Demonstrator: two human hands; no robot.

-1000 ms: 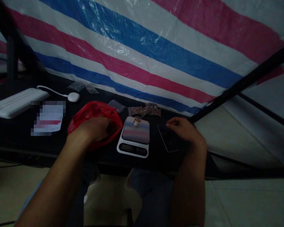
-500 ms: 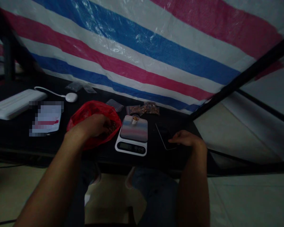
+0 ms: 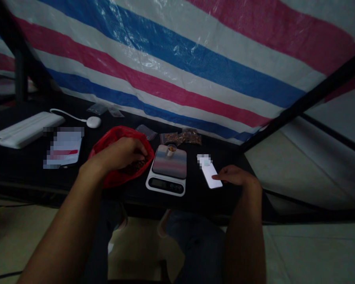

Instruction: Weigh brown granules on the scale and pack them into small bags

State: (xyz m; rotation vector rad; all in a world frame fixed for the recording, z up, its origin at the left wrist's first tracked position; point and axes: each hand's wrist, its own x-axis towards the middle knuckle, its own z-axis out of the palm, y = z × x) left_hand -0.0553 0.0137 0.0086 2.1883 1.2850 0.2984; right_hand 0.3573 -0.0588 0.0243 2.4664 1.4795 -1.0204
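Observation:
My left hand reaches into a red plastic bag, fingers bent down at the small brown pieces inside. Its fingertips are partly hidden, and what they pinch I cannot make out. On the right, my right hand rests by a smartphone lying on the table with a bright screen. One digit touches the lower screen; the hand does not grip the phone. Between my hands stands a white kitchen scale with a small clear cup of brownish pieces on its plate. The scale's display looks dark.
Small bags of brown pieces lie behind the scale, beside a clear plastic bag. Left are a long white device, a white puck on a cable and another phone. A striped sheet hangs behind the black table.
The smartphone's screen has turned from dark to bright under my right hand. My left hand has shifted slightly within the red bag. The whole view has moved a little.

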